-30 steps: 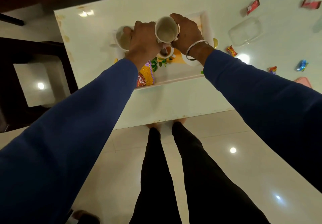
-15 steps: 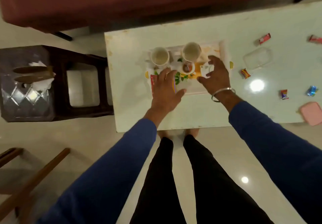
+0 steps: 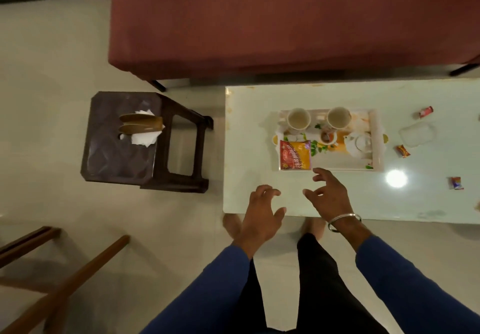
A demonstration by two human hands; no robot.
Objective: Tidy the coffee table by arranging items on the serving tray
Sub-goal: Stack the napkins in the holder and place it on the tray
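A white serving tray lies on the pale coffee table. It holds two white cups side by side at its far edge, a small bowl, a white teapot and a red and yellow snack packet at its near left corner. My left hand hovers over the table's near edge, fingers apart and empty. My right hand, with a metal bangle on the wrist, is just in front of the tray, also spread and empty.
Small wrapped sweets and a clear plastic lid lie on the table right of the tray. A dark stool with a napkin holder stands to the left. A maroon sofa is behind the table, and a wooden frame at lower left.
Both hands set the two cups down on the tray, let go and pulled back toward the table's near edge. The view has moved back and shifted left.
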